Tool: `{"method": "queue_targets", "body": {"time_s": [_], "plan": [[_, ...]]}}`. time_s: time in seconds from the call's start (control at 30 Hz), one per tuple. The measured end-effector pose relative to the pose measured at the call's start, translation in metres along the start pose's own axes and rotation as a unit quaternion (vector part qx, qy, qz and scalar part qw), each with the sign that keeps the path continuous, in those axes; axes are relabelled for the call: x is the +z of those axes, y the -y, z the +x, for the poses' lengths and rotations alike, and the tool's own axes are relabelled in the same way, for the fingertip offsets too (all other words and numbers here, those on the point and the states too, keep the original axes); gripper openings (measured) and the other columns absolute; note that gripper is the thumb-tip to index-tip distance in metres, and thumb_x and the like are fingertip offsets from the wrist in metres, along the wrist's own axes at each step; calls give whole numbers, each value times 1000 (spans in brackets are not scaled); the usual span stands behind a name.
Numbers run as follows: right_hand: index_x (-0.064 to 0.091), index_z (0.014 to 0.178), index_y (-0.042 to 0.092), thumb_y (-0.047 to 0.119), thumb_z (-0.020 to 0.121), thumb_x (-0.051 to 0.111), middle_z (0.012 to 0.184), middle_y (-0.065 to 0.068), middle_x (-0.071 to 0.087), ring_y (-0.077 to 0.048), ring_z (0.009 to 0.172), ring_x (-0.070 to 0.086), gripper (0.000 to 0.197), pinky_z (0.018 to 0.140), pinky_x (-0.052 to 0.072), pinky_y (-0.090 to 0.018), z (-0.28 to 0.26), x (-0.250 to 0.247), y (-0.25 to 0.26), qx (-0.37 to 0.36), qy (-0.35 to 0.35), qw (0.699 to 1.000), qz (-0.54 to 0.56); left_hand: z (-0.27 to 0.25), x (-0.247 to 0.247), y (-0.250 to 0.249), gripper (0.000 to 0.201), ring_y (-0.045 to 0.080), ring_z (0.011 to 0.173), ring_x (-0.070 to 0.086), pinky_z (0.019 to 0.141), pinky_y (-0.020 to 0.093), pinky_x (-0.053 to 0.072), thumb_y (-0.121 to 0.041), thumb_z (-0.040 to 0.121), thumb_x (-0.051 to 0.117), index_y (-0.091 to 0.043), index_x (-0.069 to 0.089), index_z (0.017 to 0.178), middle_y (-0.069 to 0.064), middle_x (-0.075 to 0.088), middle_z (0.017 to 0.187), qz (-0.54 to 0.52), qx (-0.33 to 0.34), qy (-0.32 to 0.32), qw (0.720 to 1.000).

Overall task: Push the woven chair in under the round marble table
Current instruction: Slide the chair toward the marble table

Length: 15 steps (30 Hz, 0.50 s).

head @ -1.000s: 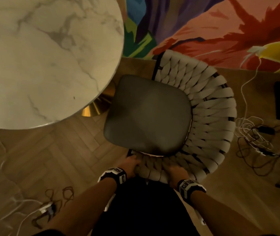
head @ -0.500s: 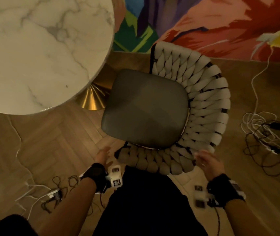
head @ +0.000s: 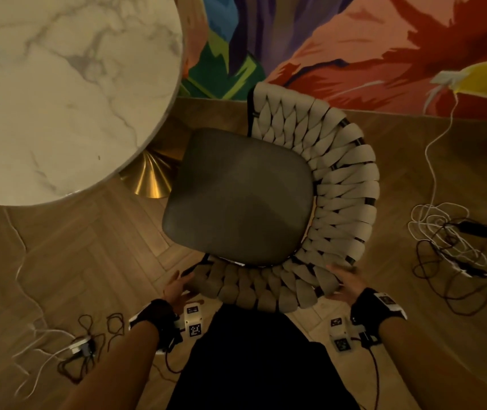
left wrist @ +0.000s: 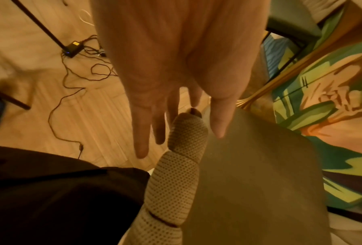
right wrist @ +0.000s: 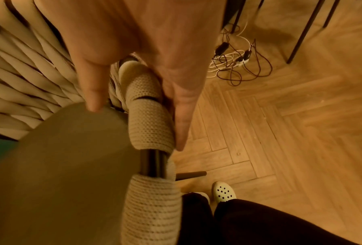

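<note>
Woven chair (head: 269, 199) sits just right of marble counter (head: 59, 93), seat not yet under, both hands straddling near backrest rim, left hand (head: 177, 287) and right hand (head: 344, 284) fingers spread, unclamped.

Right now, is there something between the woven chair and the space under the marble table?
The table's gold base stands beside the seat's front corner, under the marble table; the woven chair may meet it. Nothing else visible.

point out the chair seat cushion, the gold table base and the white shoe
seat cushion (head: 240, 199), head view, middle of the dark pad
gold table base (head: 150, 179), head view, flared brass foot
white shoe (right wrist: 224, 192), right wrist view, perforated toe
</note>
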State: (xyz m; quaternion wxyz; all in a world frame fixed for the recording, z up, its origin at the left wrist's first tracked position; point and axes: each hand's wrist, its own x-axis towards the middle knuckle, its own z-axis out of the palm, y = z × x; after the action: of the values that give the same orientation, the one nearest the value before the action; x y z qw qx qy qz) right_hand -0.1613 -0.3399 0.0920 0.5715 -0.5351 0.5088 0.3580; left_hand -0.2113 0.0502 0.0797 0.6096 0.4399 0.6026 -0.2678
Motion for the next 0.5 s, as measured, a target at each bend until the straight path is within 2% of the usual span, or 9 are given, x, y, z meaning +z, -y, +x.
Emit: {"method": "queue_targets", "body": {"time_s": [0.07,0.1,0.17,0.23,0.3,0.37,0.43,0.5], "plan": [[42,133,18,18,86,68,127,-13,52,-38,110,54,53,76,51,-59,-2,3,10,-5,-19,1000,-4,-6,7,-11,71,46,131,39,95,59,44,-6,92,55,-24,19,150,21,31,151,11,-3,10,1000],[42,135,18,14,86,67,127,-13,52,-40,113,54,55,76,51,-61,-3,4,14,-7,-25,1000,-11,-10,11,-15,67,46,128,41,95,58,42,0,92,51,-21,22,149,22,36,147,18,0,15,1000],[43,136,16,5,87,65,130,-16,52,-45,122,50,55,86,46,-69,-3,6,26,-4,-41,999,-14,-12,19,-21,56,42,106,51,84,54,45,8,92,45,-12,33,143,18,50,125,33,4,14,999],[43,139,15,-1,87,63,137,-18,51,-47,125,49,58,93,41,-73,1,8,37,-1,-66,998,3,-15,26,-27,40,32,79,52,67,45,48,11,92,42,-11,46,125,12,54,102,34,12,15,999],[44,138,13,0,86,64,139,-19,52,-46,122,52,57,93,43,-72,9,9,51,-9,-87,996,10,-20,36,-35,35,27,71,49,57,40,50,13,92,39,-7,50,118,11,55,93,38,13,18,999],[48,136,12,2,85,66,138,-20,54,-44,116,57,55,88,49,-67,19,8,67,-24,-88,996,4,-17,45,-45,46,27,72,50,62,40,46,13,91,40,-6,43,133,18,56,112,34,20,16,999],[50,134,9,4,86,65,135,-19,57,-41,110,60,51,76,56,-55,26,12,88,-40,-89,995,-3,-10,52,-56,52,33,83,53,68,42,46,10,91,44,-6,37,141,25,46,137,32,19,15,999],[50,133,6,6,88,64,128,-17,59,-39,106,61,47,63,58,-47,30,20,112,-57,-82,995,-20,3,56,-69,55,35,99,51,72,45,50,7,91,47,-8,34,143,24,42,143,33,18,17,999]]}}
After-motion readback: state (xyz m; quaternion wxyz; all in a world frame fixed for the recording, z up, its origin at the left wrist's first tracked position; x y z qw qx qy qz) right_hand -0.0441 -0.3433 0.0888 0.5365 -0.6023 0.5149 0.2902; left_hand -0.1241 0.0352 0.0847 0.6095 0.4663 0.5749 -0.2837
